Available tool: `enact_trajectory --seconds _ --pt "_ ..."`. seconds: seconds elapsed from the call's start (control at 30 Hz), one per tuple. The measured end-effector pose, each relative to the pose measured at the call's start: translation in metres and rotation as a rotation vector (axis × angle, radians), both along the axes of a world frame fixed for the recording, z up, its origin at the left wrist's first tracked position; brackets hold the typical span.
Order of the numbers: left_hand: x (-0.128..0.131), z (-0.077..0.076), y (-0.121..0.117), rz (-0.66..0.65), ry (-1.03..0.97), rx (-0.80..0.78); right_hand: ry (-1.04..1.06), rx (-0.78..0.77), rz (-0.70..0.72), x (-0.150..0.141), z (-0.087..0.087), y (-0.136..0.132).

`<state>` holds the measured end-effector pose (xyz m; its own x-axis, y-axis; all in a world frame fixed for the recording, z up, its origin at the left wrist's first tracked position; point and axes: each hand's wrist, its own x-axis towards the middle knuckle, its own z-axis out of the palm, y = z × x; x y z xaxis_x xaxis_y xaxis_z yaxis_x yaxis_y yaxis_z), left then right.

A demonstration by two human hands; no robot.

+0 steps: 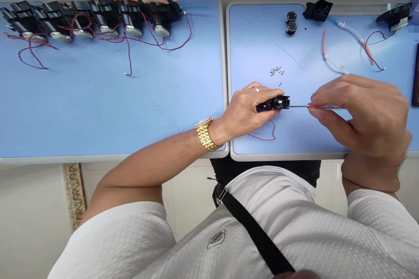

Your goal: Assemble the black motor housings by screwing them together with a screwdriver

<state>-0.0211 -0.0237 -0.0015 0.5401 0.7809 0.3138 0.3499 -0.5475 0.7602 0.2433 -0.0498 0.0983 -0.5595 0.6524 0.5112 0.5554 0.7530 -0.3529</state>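
My left hand point(245, 106) is closed around a small black motor unit point(278, 102), held over the right-hand table near its front. A thin red wire point(266, 139) trails on the table below it. My right hand point(360, 113) pinches a screwdriver point(299, 106) with a slim shaft and a clear handle. The shaft lies level, its tip at the right end of the motor unit; the exact contact point is too small to make out. Several small screws point(276, 70) lie on the table just beyond my left hand.
Black motor units point(108, 17) with twisted red wires stand in a row along the left table's back. At the right table's back are two round black parts point(291, 23), a black housing point(318, 10) with tubing point(353, 32), and another motor unit point(396, 17). A gap separates the tables.
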Motion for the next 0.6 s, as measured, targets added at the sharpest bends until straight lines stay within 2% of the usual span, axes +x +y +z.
enact_trajectory --seconds 0.2,0.47,0.6 --pt "-0.0013 -0.0039 0.0021 -0.002 -0.008 0.037 -0.069 -0.002 -0.062 -0.0007 -0.0009 -0.005" --pt "-0.0011 -0.0053 0.0002 -0.028 0.006 0.023 -0.127 0.129 -0.169 -0.0026 -0.0056 -0.0091" --pt "0.0004 -0.0055 -0.0003 -0.023 -0.023 0.074 -0.147 0.153 -0.186 -0.0022 -0.0059 -0.0082"
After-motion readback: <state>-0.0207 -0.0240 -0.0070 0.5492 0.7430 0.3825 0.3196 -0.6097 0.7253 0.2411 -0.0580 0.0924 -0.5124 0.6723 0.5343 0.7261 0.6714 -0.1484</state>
